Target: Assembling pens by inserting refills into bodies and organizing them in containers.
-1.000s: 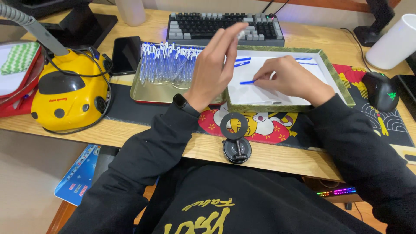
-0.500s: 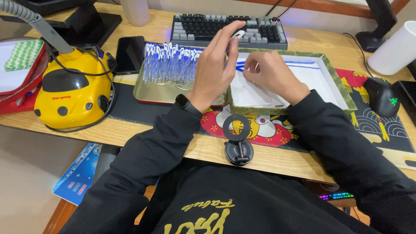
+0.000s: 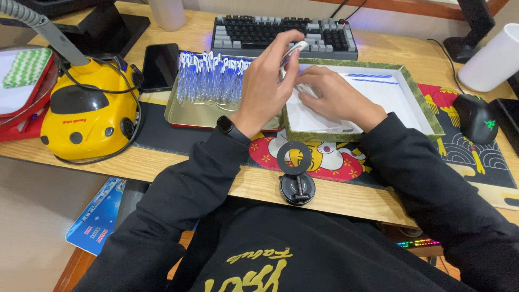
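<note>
At the centre of the frame, the left hand (image 3: 266, 81) is raised above the desk, fingers curled and pinching a small clear tube (image 3: 292, 51) at its fingertips, just in front of the keyboard (image 3: 254, 30). The right hand (image 3: 335, 100) lies just to its right, palm down over the near left corner of the white-lined box (image 3: 416, 94); its fingers bend towards the tube, but whether they grip anything cannot be told. Two blue refills (image 3: 373, 78) lie at the far side of the box. Left of the box, a gold tray (image 3: 189, 113) holds a heap of blue-and-clear pens (image 3: 211, 75). A phone (image 3: 160, 66) lies beside the tray. At the left of the frame sits a yellow vacuum (image 3: 89, 111). A round black stand (image 3: 296, 178) sits at the near desk edge, lower centre. At the right are a mouse (image 3: 478, 116) and a white cup (image 3: 494, 59).
</note>
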